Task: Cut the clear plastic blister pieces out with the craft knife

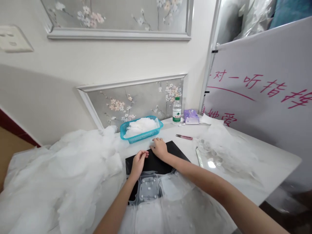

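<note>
1. Lying flat at the middle of the table's near side: a matte black rectangular sheet (152, 164), with both hands on or just over it.
2. Resting near the sheet's far edge: the right hand (159, 148), fingers (156, 142) gently curled and not spread. No pinching showing, though any thin edge under them is impossible to tell.
3. Curving above the sheet's left part: the left hand (138, 162), fingertips loosely bunched. Whether anything is being pinched cannot be told.
4. Spreading toward the person from under the sheet: clear plastic film (175, 191), with a grey square plastic plate (147, 188) showing through it.
5. Billowing beside the left arm: a large heap of white tulle (60, 169), touching the film.
6. Sitting beyond the hands: a turquoise plastic mesh basket (126, 129), filled with white fluffy material (140, 127).
7. Lying right of the sheet: small pink-handled snips (184, 137), a thin clear ruler (199, 157) and crumpled white fabric (219, 141).
8. Standing at the far corner of the white tabletop (268, 165): a clear water bottle (176, 110) and a purple tissue pack (191, 116) — a whiteboard with red handwriting (258, 87) rising alongside.
</note>
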A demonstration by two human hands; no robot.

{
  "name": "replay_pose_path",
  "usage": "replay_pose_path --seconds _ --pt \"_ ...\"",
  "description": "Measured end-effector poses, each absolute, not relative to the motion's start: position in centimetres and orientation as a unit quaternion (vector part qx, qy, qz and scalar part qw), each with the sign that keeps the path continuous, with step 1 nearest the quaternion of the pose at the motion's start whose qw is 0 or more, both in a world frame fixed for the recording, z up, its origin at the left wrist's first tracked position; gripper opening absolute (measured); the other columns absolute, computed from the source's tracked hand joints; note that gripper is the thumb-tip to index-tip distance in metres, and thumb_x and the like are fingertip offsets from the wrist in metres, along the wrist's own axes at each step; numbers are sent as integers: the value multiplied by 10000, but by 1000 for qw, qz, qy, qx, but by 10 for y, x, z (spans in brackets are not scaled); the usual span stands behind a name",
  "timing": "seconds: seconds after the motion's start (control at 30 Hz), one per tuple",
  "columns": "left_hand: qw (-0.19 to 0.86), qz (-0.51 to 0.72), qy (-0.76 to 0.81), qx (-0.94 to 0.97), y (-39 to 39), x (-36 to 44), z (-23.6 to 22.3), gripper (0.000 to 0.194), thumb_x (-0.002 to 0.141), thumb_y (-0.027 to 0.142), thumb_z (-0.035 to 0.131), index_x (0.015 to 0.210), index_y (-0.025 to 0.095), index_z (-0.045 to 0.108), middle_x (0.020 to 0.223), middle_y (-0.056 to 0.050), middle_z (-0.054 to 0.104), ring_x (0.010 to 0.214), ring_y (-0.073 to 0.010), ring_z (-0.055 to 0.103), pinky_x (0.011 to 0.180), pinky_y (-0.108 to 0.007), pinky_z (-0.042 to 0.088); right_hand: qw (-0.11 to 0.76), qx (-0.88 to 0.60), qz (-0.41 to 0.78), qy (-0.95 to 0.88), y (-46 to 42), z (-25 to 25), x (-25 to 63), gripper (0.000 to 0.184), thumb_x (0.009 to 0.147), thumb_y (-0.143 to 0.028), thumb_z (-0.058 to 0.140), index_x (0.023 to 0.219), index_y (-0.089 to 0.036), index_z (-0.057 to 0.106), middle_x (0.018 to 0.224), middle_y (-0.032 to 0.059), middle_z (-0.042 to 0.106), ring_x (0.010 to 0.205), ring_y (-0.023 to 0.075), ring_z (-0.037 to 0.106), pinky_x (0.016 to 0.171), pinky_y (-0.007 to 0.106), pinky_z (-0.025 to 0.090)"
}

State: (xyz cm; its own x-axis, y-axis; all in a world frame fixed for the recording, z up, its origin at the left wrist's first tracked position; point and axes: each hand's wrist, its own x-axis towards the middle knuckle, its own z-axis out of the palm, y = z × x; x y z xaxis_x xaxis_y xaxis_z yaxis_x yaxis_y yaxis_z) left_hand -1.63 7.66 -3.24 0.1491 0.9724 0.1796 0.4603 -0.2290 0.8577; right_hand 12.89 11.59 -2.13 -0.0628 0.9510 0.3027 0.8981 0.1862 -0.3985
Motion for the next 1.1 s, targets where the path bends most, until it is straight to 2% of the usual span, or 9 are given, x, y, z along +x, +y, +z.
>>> replay_pose_path --seconds 0.2,0.33,0.43,0.5,0.57,0.73,0.9,1.0,1.1 --pt "397 261 486 733 38 -58 4 272 864 407 592 993 182 673 998 -64 693 949 -192 644 881 -398 502 202 -542 41 -815 138 8 144 231 921 -316 551 1090 -169 604 1102 79 610 947 159 611 811 322 530" --pt "344 227 508 756 -5 -94 11 401 611 430 794 984 300 723 1148 -65 652 1094 -280 584 974 -405 439 264 -533 -13 -804 147 59 140 286 922 -324 543 1144 -147 576 1151 86 590 1008 189 594 867 399 514" --pt "293 240 532 758 -20 -96 1 284 714 418 708 974 306 732 1219 -80 601 1183 -312 512 1049 -472 344 337 -540 -52 -770 161 96 131 351 944 -326 495 1250 -157 515 1337 115 476 1239 262 457 1029 512 384" --pt "272 244 539 759 -22 -92 -6 234 758 409 662 954 304 734 1185 -80 610 1165 -308 518 1044 -480 339 355 -528 -54 -770 172 105 117 366 969 -304 436 1309 -175 471 1432 113 384 1333 271 351 1088 526 304" --pt "261 245 539 762 -22 -89 -9 210 768 395 653 939 302 733 1161 -75 618 1144 -298 532 1035 -468 351 350 -522 -35 -777 179 100 98 367 956 -300 469 1301 -174 483 1423 112 400 1312 269 382 1073 521 331" --pt "253 253 529 770 -23 -93 -7 186 794 368 625 933 297 727 1149 -72 629 1122 -277 552 1012 -441 378 288 -552 66 -780 188 70 62 292 923 -322 545 1156 -148 574 1156 86 592 998 185 601 858 393 522" --pt "263 280 515 766 -25 -91 -5 150 789 363 629 876 283 722 1122 -66 642 1095 -271 556 996 -428 381 272 -581 116 -758 187 76 76 312 924 -334 541 1173 -148 564 1177 90 581 1028 197 591 877 409 512" --pt "272 307 512 754 -26 -90 -7 140 813 355 601 774 247 680 982 -56 661 995 -239 577 945 -397 407 268 -551 141 -778 154 77 89 315 928 -342 530 1177 -151 564 1219 98 564 1093 215 563 936 446 473" --pt "283 345 527 724 -26 -91 -13 201 874 378 544 836 199 629 845 -33 636 844 -191 586 850 -380 443 225 -454 206 -837 99 63 104 319 906 -353 562 1135 -132 587 1179 89 603 1090 196 572 945 399 464"
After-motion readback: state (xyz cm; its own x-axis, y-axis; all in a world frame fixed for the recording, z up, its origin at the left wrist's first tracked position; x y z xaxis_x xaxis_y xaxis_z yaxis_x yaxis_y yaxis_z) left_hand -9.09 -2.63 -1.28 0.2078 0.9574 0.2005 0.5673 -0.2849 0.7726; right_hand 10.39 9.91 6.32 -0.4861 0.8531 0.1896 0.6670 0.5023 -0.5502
